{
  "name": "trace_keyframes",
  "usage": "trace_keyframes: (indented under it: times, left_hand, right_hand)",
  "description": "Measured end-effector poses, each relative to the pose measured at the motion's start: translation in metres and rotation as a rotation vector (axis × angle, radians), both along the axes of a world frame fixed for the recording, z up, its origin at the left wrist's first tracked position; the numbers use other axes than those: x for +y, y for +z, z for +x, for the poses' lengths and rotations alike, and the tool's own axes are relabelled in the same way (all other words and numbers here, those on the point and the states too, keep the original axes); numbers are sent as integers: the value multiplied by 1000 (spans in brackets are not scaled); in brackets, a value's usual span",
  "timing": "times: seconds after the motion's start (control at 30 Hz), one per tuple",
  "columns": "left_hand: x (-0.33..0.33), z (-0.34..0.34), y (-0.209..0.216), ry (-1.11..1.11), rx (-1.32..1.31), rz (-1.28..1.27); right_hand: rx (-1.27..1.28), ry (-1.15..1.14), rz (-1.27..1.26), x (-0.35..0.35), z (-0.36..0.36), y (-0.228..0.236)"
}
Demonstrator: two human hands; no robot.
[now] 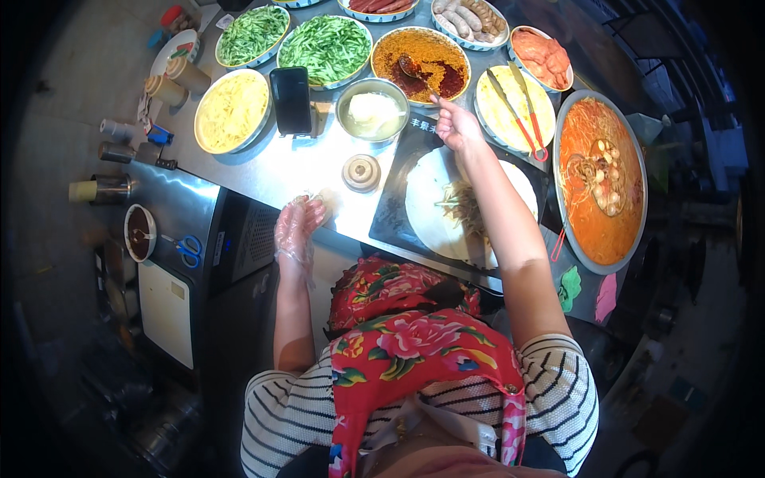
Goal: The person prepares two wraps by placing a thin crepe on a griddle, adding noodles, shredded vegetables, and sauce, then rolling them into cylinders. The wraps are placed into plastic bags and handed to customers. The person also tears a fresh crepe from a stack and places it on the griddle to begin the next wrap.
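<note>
My right hand (457, 126), bare, pinches the handle of a spoon (412, 67). The spoon's head dips into a bowl of orange crumbs and dark red chili (392, 52). Beneath my right forearm, a large thin white pancake (431, 209) lies on a black flat griddle (387, 205), with a heap of shredded filling (460, 205) near its middle. My left hand (298, 227) wears a clear plastic glove and rests by the counter's front edge, fingers apart, with nothing I can make out in it. Closest to it stands a small round beige lidded pot (361, 173).
Bowls of shredded cucumber (325, 49), yellow shreds (232, 110) and sausages (470, 17) line the back. A phone (291, 99) stands beside a metal bowl (372, 111). Red-handled tongs (519, 110) lie across another bowl. A big pan of red broth (599, 231) sits right; blue scissors (189, 251) lie left.
</note>
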State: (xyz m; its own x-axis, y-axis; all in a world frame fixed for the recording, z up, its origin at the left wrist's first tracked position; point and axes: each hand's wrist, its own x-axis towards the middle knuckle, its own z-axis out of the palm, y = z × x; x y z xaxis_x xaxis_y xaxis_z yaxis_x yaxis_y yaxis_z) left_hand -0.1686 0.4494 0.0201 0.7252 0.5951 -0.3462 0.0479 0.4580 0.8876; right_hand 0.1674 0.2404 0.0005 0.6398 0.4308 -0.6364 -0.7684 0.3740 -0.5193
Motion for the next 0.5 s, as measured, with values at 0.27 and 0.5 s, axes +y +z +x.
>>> trace_keyframes:
  times: [0.27,0.5]
  left_hand:
    - [-16,0,14,27,-5,10]
    - [-28,8,11,16,12,20]
  right_hand:
    - [-525,96,-76,-94,-40,76]
    - [-1075,221,-959,-229,-181,79]
